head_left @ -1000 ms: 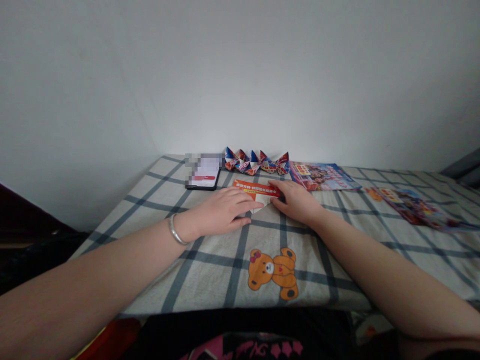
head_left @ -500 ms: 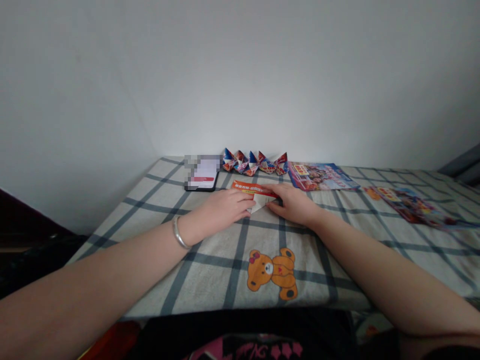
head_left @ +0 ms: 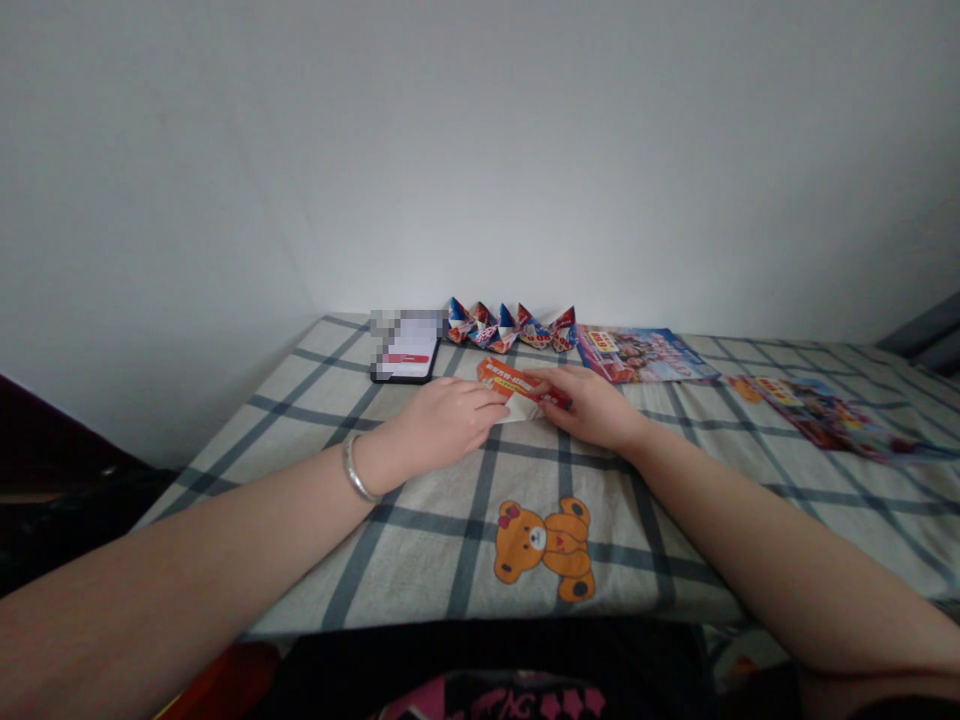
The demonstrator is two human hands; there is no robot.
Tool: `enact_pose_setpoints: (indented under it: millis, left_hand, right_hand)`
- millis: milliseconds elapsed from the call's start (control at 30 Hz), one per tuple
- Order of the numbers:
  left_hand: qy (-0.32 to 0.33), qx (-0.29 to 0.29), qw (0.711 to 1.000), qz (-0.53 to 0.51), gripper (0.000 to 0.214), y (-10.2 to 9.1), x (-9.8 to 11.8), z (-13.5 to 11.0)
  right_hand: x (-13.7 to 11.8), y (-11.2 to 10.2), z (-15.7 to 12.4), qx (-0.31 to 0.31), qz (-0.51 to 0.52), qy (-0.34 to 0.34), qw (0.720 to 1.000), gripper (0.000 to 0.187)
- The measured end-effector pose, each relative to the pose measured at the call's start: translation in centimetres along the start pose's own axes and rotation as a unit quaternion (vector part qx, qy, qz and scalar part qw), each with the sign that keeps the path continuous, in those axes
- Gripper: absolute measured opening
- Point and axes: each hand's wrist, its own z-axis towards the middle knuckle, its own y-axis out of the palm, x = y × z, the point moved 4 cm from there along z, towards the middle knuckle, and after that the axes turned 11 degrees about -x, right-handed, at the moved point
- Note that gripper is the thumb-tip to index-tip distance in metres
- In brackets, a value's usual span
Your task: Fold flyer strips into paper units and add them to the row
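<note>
Between my two hands, low over the checked cloth, is a folded sheet of printed paper (head_left: 511,380), orange on its far part and white on its near part. My left hand (head_left: 457,422) has its fingers closed on the paper's left near edge. On the other side, my right hand (head_left: 596,408) grips the right end with thumb and fingers. Part of the paper is hidden behind the fingers of both hands. Just beyond it stands a row of several folded paper shapes (head_left: 511,328) with pointed tips, in blue, red and white print.
A phone (head_left: 409,350) with its screen lit lies to the left of the row. To the right lie a colourful leaflet (head_left: 649,355) and another leaflet (head_left: 832,415). The checked tablecloth (head_left: 420,570) bears a printed bear (head_left: 544,548). A white wall (head_left: 510,160) rises behind.
The folded paper has turned slightly and shifted a little to the right between my hands. Both hands keep their hold, with small finger movements. The other things have stayed in place.
</note>
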Motion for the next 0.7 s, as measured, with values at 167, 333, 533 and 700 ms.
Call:
enact_pose_setpoints:
  millis: [167, 333, 533, 700]
  left_hand:
    - [-0.031, -0.006, 0.999, -0.021, 0.03, -0.1, -0.5, -0.1]
    - [-0.035, -0.014, 0.999, -0.013, 0.026, -0.1, -0.7, -0.1]
    - [-0.024, -0.018, 0.999, -0.04, 0.04, 0.4, -0.9, 0.1]
    - [0.014, -0.015, 0.993, -0.117, 0.035, 0.9, -0.8, 0.0]
  right_hand:
    - [-1.1, 0.0, 0.0, -0.012, 0.008, -0.043, 0.999, 0.045]
    - [-1.8, 0.1, 0.0, -0.027, 0.077, -0.08, 0.993, 0.052]
    - [-0.9, 0.3, 0.0, -0.004, 0.116, -0.037, 0.993, 0.049]
    - [0.5, 0.3, 0.1, 0.037, 0.072, 0.036, 0.996, 0.052]
